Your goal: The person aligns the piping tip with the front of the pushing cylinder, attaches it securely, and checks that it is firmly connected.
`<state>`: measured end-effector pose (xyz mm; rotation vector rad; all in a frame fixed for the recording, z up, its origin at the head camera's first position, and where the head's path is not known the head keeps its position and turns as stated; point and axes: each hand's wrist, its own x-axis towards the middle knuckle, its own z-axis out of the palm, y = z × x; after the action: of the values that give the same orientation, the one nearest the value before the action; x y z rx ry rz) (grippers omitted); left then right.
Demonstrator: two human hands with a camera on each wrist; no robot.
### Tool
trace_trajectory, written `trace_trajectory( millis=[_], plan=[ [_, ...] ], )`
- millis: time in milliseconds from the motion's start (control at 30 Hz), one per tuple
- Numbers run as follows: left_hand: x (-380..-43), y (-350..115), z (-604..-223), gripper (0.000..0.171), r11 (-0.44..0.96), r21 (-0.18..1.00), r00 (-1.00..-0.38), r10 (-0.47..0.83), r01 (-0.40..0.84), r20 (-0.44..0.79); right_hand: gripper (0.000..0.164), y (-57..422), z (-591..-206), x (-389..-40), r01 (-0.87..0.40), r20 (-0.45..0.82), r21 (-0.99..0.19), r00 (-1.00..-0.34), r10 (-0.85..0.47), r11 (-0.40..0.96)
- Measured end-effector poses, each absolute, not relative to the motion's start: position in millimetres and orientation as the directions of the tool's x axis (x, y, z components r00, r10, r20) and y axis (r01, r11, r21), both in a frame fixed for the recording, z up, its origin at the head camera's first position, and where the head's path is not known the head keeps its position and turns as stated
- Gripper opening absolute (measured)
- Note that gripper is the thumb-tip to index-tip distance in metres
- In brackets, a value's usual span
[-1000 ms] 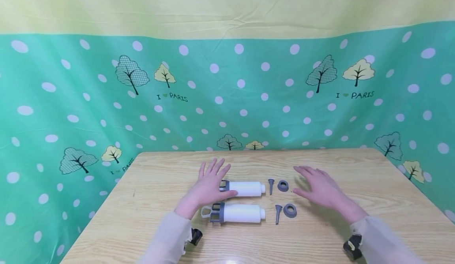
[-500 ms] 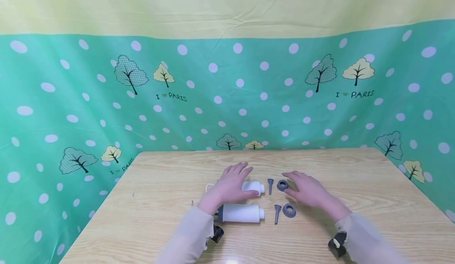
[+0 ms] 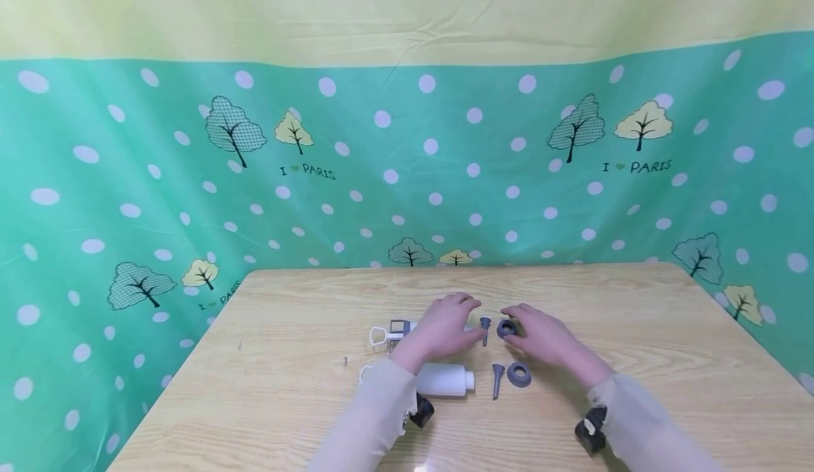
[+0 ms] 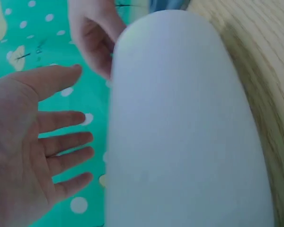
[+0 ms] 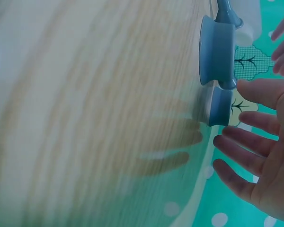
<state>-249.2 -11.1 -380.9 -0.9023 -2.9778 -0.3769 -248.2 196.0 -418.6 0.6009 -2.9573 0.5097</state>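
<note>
My left hand (image 3: 441, 329) hovers over the far white cylinder, its fingertips beside the far grey piece (image 3: 485, 331) with a flared head and thin stem. In the left wrist view its fingers are spread, and the near white cylinder (image 4: 184, 132) fills the middle. My right hand (image 3: 543, 338) is at the far dark grey ring (image 3: 506, 328), thumb and fingers apart on either side of it. The right wrist view shows those fingers (image 5: 255, 146) loosely extended near the far ring (image 5: 220, 106). The far cylinder's white body is mostly hidden by the left hand.
Closer to me lie the near white cylinder (image 3: 445, 380), a second flared grey piece (image 3: 498, 381) and a second grey ring (image 3: 518, 374). A white loop handle (image 3: 379, 335) sticks out left of the far cylinder. A patterned curtain (image 3: 432, 161) hangs behind the wooden table (image 3: 280, 359).
My left hand has moved right, from the far cylinder's left end to the flared grey piece. My right hand has moved left to the far ring. The objects stay in place.
</note>
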Motion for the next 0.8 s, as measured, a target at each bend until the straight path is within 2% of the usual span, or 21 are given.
trace_trajectory(
  millis=[267, 500, 800],
  plan=[
    [-259.1, 10.4, -388.5, 0.051, 0.820, 0.181, -0.837, 0.546, 0.544, 0.038, 0.051, 192.2, -418.2, -248.6, -0.370, 0.091, -0.320, -0.929, -0.360, 0.872],
    [-263.3, 22.8, -391.7, 0.052, 0.835, 0.150, -0.843, 0.538, 0.529, -0.020, 0.052, 191.3, -416.9, -247.0, -0.376, 0.071, -0.331, -0.925, -0.374, 0.866],
    [-269.4, 33.7, -403.2, 0.045, 0.858, 0.186, -0.869, 0.493, 0.479, -0.038, 0.048, 192.9, -418.3, -248.9, -0.369, 0.091, -0.353, -0.928, -0.361, 0.860]
  ],
)
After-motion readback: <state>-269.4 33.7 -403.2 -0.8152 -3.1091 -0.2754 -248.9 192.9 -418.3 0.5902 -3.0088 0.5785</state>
